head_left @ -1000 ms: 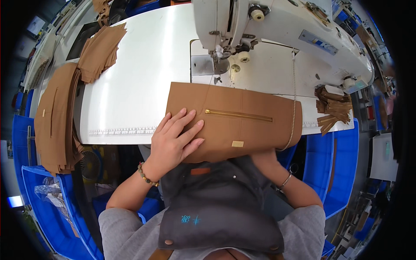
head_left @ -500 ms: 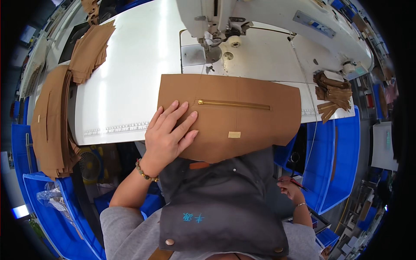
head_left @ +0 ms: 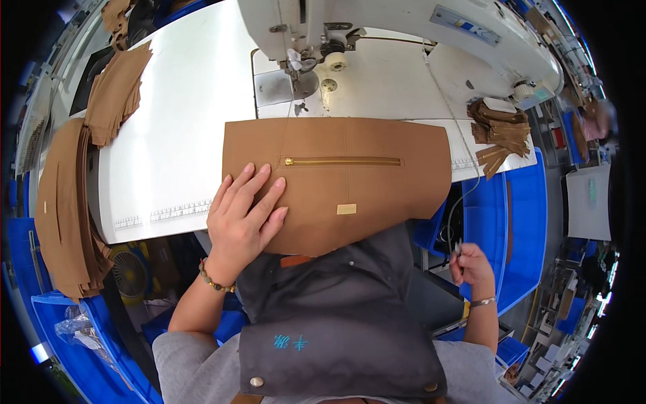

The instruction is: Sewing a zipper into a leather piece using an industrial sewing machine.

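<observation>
Head view, going left to right: seeing a tall stack of brown cloth (head_left: 64, 209) lying far left of the sewing machine (head_left: 387, 17), and a stack of smaller brown pieces (head_left: 118, 94) lying less far left of the sewing machine. Resting the left hand (head_left: 239, 222) palm down, fingers a little apart and gripping nothing, on the left part of a brown panel (head_left: 323, 185). Finding that panel on the near side of the sewing machine, spreading over the white table (head_left: 175, 135) and hanging past its near edge toward a dark apron (head_left: 336, 303), with zipper (head_left: 343, 161) and small gold tag (head_left: 346, 209) facing up. Holding out the right hand (head_left: 473, 264) past the table edge, on the near side of the sewing machine, fingertips closing together on a small metal-tipped thing (head_left: 458, 246), too small to make out; meeting there a cord (head_left: 478, 175) apparently hanging from the sewing machine.

Judging the steadying: calling for light, even pressing with spread fingers, avoiding tugging and so avoiding puckering along the zipper. Judging edges: risking slipping at the drooping near edge. Seeming to have more sliding room leftward of the sewing machine; having less rightward, with a bundle of brown strips (head_left: 501, 128) sitting near the sewing machine's right end and a blue bin (head_left: 528, 229) standing on its near right; possibly risking snagging the cord there.
</observation>
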